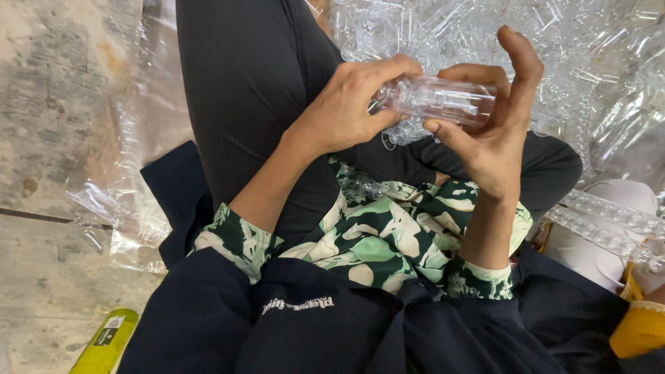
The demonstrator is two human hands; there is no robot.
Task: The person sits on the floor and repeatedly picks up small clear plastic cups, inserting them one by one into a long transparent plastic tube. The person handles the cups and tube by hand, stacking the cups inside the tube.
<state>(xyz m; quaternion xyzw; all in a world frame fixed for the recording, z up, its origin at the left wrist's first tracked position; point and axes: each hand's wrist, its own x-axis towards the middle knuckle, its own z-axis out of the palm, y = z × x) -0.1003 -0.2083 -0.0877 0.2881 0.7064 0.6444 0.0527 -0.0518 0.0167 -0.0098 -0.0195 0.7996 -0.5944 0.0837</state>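
My left hand (pixel 346 104) pinches the left end of a clear plastic tube-shaped part (pixel 443 99) held over my lap. My right hand (pixel 495 131) cups its right end from below, thumb under it and forefinger raised. Behind both hands lies a heap of similar clear plastic parts (pixel 485 28) on clear sheeting. One small clear part (pixel 366 185) rests on my green and white patterned garment in my lap.
Clear plastic sheeting (pixel 131 138) spreads over the worn floor at left. A green-yellow packet (pixel 104 341) lies at the bottom left. At right, stacked clear parts (pixel 606 218) rest on a white object, beside a yellow sleeve (pixel 641 329).
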